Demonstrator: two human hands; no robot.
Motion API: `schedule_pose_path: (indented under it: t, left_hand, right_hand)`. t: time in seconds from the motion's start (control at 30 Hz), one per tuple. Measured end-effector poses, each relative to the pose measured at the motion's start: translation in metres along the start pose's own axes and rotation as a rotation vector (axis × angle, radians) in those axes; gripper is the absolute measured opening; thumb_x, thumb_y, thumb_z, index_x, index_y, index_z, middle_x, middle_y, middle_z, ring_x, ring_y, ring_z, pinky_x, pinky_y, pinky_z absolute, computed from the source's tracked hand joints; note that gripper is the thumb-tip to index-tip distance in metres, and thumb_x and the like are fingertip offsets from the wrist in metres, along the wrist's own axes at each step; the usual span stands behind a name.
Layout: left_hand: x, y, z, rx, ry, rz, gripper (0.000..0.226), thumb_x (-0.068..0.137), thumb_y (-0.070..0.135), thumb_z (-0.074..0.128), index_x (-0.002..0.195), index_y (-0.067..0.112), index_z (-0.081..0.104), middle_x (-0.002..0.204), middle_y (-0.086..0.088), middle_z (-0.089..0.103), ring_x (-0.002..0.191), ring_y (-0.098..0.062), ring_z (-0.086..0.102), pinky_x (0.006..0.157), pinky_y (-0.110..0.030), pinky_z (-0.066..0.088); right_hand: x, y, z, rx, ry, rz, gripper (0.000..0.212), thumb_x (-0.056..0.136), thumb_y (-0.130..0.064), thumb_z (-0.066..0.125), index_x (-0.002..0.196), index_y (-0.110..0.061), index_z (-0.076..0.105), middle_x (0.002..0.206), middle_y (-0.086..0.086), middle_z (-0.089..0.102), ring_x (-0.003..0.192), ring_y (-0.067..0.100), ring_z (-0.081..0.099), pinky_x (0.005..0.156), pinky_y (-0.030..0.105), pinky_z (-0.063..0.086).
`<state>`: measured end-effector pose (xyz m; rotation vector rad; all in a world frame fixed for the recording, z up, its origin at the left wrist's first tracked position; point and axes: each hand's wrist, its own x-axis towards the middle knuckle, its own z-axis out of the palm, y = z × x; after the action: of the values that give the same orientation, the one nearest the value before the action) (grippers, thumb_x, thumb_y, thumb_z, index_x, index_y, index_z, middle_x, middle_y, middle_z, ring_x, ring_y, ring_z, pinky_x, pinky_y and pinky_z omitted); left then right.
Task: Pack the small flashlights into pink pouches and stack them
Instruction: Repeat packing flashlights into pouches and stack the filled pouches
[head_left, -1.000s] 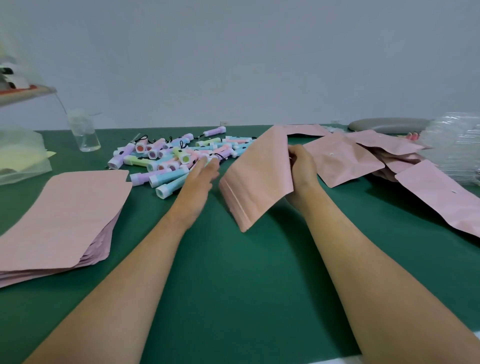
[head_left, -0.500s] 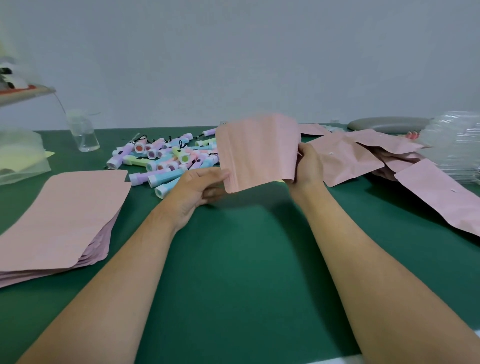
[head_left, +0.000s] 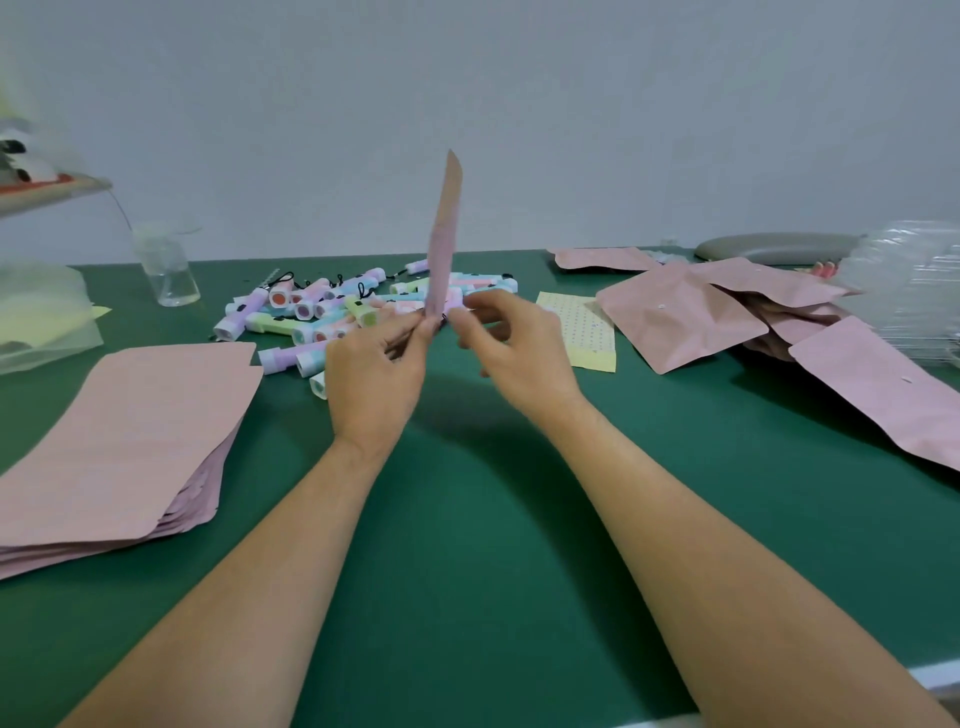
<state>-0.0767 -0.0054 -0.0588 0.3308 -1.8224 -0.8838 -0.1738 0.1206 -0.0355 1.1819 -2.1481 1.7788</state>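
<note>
Pink pouch (head_left: 444, 244) held upright, edge-on.
Left hand (head_left: 371, 374) pinches its lower end; right hand (head_left: 519, 348) curls just beside it, grip unclear.

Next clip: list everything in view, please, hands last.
held pouch: one, pink, upright and edge-on between the hands
flashlights: many, pastel, heaped behind the hands
pouch stack: one, pink, near left
loose pouches: several, pink, right
dotted sheet: one, yellow, beside the loose pouches
cup: one, clear, far left
oblong object: one, grey, far right
table: one, green, underneath everything
left hand: pinches the held pouch's lower end
right hand: at the same end, grip unclear
</note>
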Motion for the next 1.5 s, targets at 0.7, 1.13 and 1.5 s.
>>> schedule_pose_path:
  t: [0.7,1.13,1.5]
  left_hand:
    - [-0.003,0.007,-0.004,-0.08,-0.216,-0.014,0.016,0.085,0.048,0.083,0.089,0.033,0.085,0.083,0.019,0.078,0.086,-0.004,0.075,0.084,-0.031,0.061]
    - [-0.004,0.004,0.001,0.107,-0.231,-0.008,0.02,0.095,0.05,0.073,0.089,0.032,0.08,0.086,0.024,0.074,0.085,0.0,0.07,0.08,-0.039,0.062]
    - [-0.007,0.009,0.0,0.244,-0.232,-0.036,0.017,0.094,0.048,0.07,0.11,0.042,0.069,0.088,0.021,0.072,0.077,0.004,0.072,0.077,-0.036,0.064]
  right_hand:
    - [-0.006,0.001,-0.01,0.083,-0.189,-0.044,0.023,0.104,-0.044,0.054,0.088,-0.037,0.068,0.087,-0.007,0.073,0.061,0.02,0.073,0.052,0.024,0.052]
    - [0.002,0.011,-0.012,0.053,-0.174,0.099,0.023,0.094,-0.014,0.051,0.088,-0.008,0.072,0.085,-0.002,0.078,0.057,0.024,0.074,0.057,0.029,0.053]
    - [-0.002,0.011,-0.008,0.015,-0.288,0.094,0.027,0.1,-0.018,0.05,0.088,-0.018,0.075,0.09,-0.003,0.078,0.057,0.027,0.074,0.065,0.048,0.062]
